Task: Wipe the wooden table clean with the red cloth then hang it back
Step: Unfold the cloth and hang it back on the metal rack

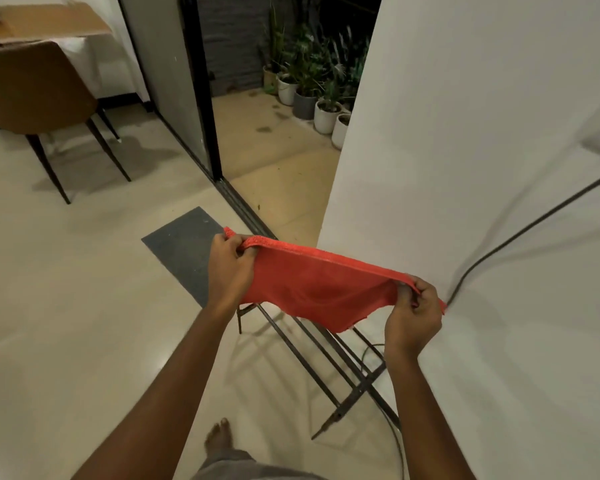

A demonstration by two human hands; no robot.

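Now my left hand (pixel 231 268) and right hand (pixel 413 313) pinch red cloth (pixel 319 289) ends above rack (pixel 359 389); weak pinch, I fear cloth may fall.

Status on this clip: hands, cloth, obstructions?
Both gripping: left hand and right hand each pinch a top corner of the red cloth. Cloth spread over the metal rack, not yet hung. No obstruction seen.

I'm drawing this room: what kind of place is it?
Probably a home: a chair at a table, a sliding door onto a patio with potted plants, and a metal rack.
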